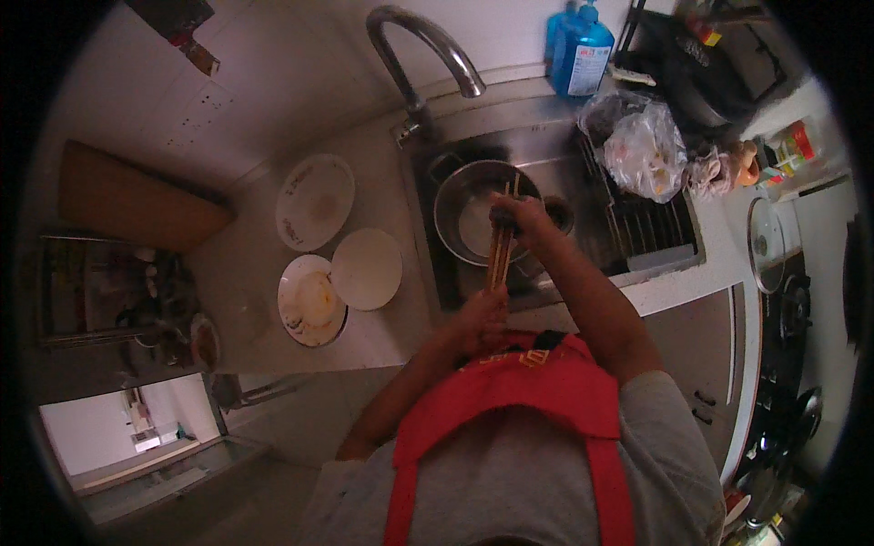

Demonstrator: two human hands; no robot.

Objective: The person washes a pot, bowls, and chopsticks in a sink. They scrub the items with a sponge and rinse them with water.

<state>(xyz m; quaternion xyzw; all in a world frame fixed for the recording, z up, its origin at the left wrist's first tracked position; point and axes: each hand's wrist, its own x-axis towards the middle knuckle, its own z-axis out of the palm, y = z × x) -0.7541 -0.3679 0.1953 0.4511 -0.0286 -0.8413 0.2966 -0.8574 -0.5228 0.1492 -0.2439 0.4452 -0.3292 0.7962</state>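
Note:
A bundle of several wooden chopsticks (500,259) slants over a steel pot (447,225) standing in the sink (427,273). My left hand (481,317) is closed around their near ends, close to the red apron (505,389). Farther up, my right hand (524,215) grips the bundle near its far end, above the pot. Something dark, perhaps a scrubber (504,217), is pressed between my right fingers and the chopsticks. Part of the pot's right side is hidden by my right hand and forearm.
A curved faucet (427,27) rises behind the sink. On the left counter are an oval plate (315,201), a white bowl (367,269) and a soiled plate (311,307). A dish rack (638,235), plastic bag (645,150) and blue pump bottle (580,58) are at right.

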